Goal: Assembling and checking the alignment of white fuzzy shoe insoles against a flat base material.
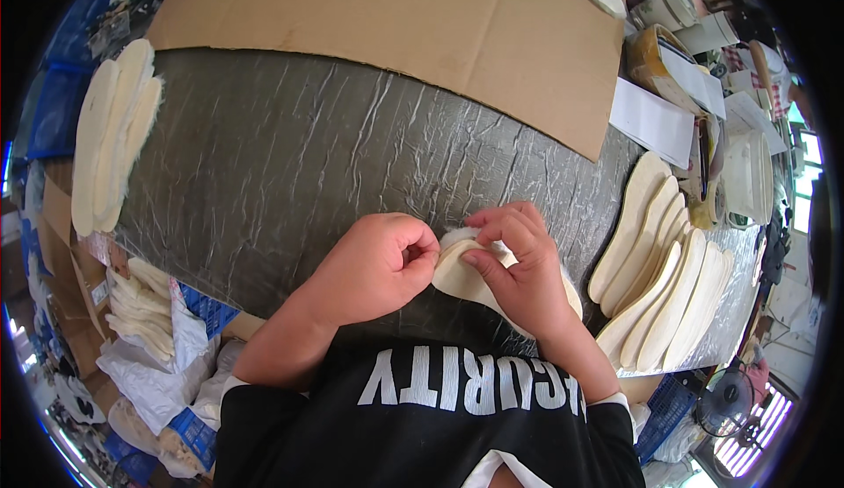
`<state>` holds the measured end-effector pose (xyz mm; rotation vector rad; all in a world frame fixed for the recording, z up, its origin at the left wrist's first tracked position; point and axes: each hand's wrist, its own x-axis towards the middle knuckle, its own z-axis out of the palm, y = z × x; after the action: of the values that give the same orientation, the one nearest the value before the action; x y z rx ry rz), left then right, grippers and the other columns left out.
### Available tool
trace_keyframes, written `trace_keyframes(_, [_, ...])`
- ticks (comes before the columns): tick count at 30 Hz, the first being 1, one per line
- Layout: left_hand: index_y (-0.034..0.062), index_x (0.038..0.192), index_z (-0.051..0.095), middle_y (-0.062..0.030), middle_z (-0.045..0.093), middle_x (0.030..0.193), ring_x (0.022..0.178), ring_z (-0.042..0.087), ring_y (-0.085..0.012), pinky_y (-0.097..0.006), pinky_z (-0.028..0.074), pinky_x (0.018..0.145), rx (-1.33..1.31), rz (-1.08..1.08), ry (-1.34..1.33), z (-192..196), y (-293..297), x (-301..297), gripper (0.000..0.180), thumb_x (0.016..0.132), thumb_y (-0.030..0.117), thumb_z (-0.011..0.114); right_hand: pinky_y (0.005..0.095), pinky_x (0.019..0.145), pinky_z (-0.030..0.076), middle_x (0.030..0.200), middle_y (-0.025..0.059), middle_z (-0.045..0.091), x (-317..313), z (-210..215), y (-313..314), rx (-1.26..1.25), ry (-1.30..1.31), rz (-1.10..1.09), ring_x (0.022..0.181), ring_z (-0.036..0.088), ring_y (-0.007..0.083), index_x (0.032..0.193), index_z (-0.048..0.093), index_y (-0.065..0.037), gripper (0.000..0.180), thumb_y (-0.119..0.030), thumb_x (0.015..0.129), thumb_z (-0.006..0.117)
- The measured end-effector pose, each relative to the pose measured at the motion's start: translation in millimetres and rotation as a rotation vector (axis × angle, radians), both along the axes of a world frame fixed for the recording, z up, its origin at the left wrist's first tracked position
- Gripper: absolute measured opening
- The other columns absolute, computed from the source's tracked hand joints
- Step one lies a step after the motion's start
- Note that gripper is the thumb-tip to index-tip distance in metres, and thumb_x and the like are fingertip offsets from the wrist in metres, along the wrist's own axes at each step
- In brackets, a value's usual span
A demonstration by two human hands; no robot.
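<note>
A cream insole with white fleece point(466, 279) lies low over the near side of the table, in front of my body. My right hand point(525, 264) grips it, thumb on the smooth cream face and fingers curled over the far edge by the fleece. My left hand point(380, 264) is closed, its thumb and forefinger pinched together right at the insole's left end. Whatever those fingertips pinch is too small to make out. Part of the insole is hidden under my right hand and wrist.
Fanned insoles point(673, 299) lie on the right of the dark, wrinkled table cover point(264, 154). Fleecy insoles point(110, 141) are stacked at the far left. A cardboard sheet point(396, 22) covers the back; white paper point(652, 121) and tubs stand beyond it. Blue crates point(207, 308) flank the table.
</note>
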<state>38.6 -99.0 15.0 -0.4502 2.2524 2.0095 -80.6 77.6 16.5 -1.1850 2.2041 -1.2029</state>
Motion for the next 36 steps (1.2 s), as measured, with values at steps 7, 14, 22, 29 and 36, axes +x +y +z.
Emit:
trace_keyframes(7, [-0.0019,0.082,0.063,-0.0082,0.061,0.074,0.062,0.06,-0.014,-0.028,0.047,0.057,-0.311,0.045,0.032,6.4,10.5,0.1,0.002,0.08,-0.002,0.065,0.0406,0.084,0.045,0.095,0.008,0.068,2.2,-1.8,1.9,0.005,-0.119,-0.027,0.092,0.059,0.0298,0.081,0.056,-0.006,0.02,-0.003,0.075,0.075])
trace_keyframes(14, [-0.0014,0.081,0.063,-0.0114,0.061,0.074,0.063,0.063,-0.0194,-0.03,0.049,0.058,-0.4,0.042,0.064,9.0,14.6,-2.0,0.003,0.079,-0.002,0.065,0.0388,0.082,0.046,0.091,0.0112,0.066,3.6,-0.3,0.9,0.004,-0.237,-0.091,0.087,0.059,0.0302,0.078,0.057,-0.004,0.018,-0.001,0.076,0.074])
trace_keyframes(22, [-0.0017,0.097,0.064,-0.0045,0.06,0.087,0.071,0.056,-0.0111,-0.024,0.044,0.062,-0.111,0.026,0.192,0.5,0.4,-4.6,0.018,0.083,0.006,0.073,0.0373,0.082,0.044,0.088,0.01,0.066,2.5,-7.1,6.6,-0.051,-0.179,-0.114,0.086,0.059,0.0288,0.078,0.058,-0.004,0.018,-0.001,0.075,0.075])
trace_keyframes(29, [-0.004,0.095,0.062,-0.0066,0.06,0.096,0.085,0.059,-0.0117,-0.025,0.049,0.075,0.053,-0.047,0.038,-15.9,0.5,3.0,0.02,0.078,-0.01,0.071,0.0376,0.091,0.04,0.093,0.0064,0.068,9.8,-16.3,10.7,-0.138,-0.286,-0.085,0.091,0.06,0.0283,0.094,0.058,-0.008,0.033,-0.005,0.07,0.081])
trace_keyframes(36, [-0.0017,0.087,0.061,-0.005,0.059,0.088,0.077,0.056,-0.0101,-0.024,0.046,0.068,0.082,0.065,0.114,-24.4,0.5,10.8,0.016,0.078,-0.009,0.072,0.0359,0.094,0.042,0.102,0.0062,0.069,-6.3,-2.8,25.6,0.099,-0.122,-0.052,0.101,0.063,0.0221,0.117,0.056,-0.006,0.06,-0.017,0.067,0.087])
